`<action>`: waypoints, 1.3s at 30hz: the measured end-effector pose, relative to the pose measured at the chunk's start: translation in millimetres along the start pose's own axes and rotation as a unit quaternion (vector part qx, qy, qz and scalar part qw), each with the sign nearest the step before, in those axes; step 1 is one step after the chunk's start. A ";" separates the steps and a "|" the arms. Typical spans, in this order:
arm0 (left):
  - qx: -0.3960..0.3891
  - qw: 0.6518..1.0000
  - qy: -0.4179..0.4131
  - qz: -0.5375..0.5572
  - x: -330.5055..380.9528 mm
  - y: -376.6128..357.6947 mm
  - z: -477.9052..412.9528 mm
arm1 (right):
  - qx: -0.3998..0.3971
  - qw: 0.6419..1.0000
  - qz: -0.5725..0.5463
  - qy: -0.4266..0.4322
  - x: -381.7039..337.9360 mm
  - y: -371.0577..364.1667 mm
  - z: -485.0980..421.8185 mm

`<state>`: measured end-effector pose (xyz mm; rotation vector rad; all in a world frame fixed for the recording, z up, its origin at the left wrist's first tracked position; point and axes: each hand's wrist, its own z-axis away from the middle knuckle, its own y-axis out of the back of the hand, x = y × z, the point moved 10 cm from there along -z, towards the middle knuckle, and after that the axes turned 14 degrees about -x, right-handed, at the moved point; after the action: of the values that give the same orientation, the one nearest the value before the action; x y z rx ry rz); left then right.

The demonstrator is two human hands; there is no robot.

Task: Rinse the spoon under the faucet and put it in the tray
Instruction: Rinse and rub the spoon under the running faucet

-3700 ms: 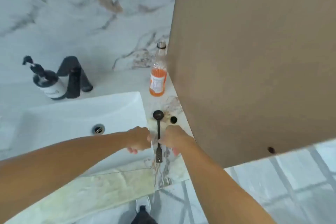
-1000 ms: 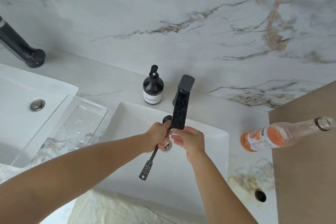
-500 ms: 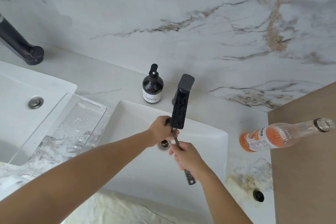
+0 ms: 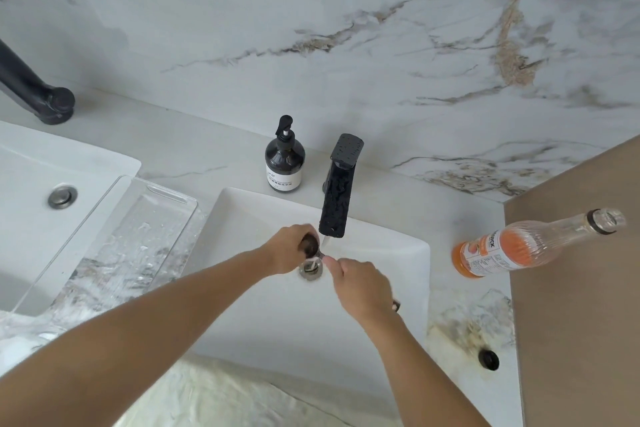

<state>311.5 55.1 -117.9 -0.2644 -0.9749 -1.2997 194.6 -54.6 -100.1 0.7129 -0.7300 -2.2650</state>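
The black spoon [image 4: 310, 246] is held over the white sink [image 4: 398, 253], its round bowl just left of the stream falling from the black faucet [image 4: 337, 198]. My left hand [image 4: 285, 250] cups the spoon's bowl with the fingers around it. My right hand [image 4: 362, 284] grips the handle, which is mostly hidden; only its end [image 4: 396, 305] shows past the wrist. The clear tray [image 4: 114, 239] lies on the counter to the left of the sink, with water drops in it.
A dark soap pump bottle [image 4: 284, 158] stands behind the sink. An open bottle of orange drink [image 4: 519, 248] and a black cap [image 4: 489, 359] are on the right by a brown panel [image 4: 581, 288]. A second sink [image 4: 52, 177] and faucet [image 4: 31, 87] are at left.
The spoon's bowl has come out from behind the faucet spout into my left hand. My right hand slid up the handle, which is now almost fully hidden. Water now runs from the spout.
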 end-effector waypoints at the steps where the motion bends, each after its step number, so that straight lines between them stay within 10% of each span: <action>1: -0.007 1.000 0.003 -0.007 -3.3 0.6 -1.3 | 0.031 0.999 0.023 0.010 1.1 9.7 -1.7; 3: -0.009 0.987 -0.008 0.160 -1.1 -1.5 -0.3 | -0.023 0.986 -0.166 0.020 1.2 3.3 -4.0; 6: 0.027 0.893 0.006 0.450 -0.7 -16.9 -5.4 | -0.225 0.767 -0.601 -0.008 -36.1 -63.1 6.8; 7: 0.022 0.893 0.011 0.450 1.3 -22.0 -4.9 | -0.230 0.747 -0.624 -0.004 -44.7 -71.4 16.1; 8: 0.015 0.905 0.007 0.426 3.5 -24.6 -3.1 | -0.211 0.770 -0.602 -0.006 -40.2 -70.3 18.9; 10: -0.006 0.941 -0.004 0.338 8.0 -20.9 2.0 | -0.077 0.936 -0.344 -0.021 -2.3 -35.1 11.9; 12: -0.031 0.974 -0.002 0.226 8.1 -18.5 1.5 | 0.007 0.980 -0.192 -0.057 21.5 3.6 11.6; 14: -0.020 0.967 0.007 0.253 6.3 -17.5 -0.8 | -0.056 0.940 -0.336 -0.026 21.5 -7.7 8.2; 18: 0.013 0.903 0.030 0.428 1.8 -40.4 -5.3 | -0.203 0.741 -0.640 -0.023 -32.1 -86.1 19.0; 22: 0.005 0.966 0.015 0.258 1.1 -31.7 -0.7 | -0.025 0.977 -0.208 -0.031 17.1 -23.1 11.5; 25: -0.026 0.987 0.025 0.157 -5.4 -29.9 -1.0 | -0.045 0.976 -0.213 -0.018 29.4 -9.9 12.1; 30: 0.029 0.892 0.031 0.449 -3.5 -54.8 -0.4 | -0.107 0.830 -0.546 -0.040 -19.8 -82.5 20.8; 34: 0.019 0.940 0.028 0.339 -2.4 -35.1 1.2 | 0.034 0.967 -0.252 -0.025 22.1 -30.6 22.4; 39: 0.011 0.938 0.006 0.348 17.3 -36.2 8.7 | 0.021 0.952 -0.306 0.005 21.8 -26.2 12.8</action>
<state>274.5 38.1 -112.5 -0.5279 -0.7783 -0.6383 161.6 -49.5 -114.6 1.0875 -0.6068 -2.7983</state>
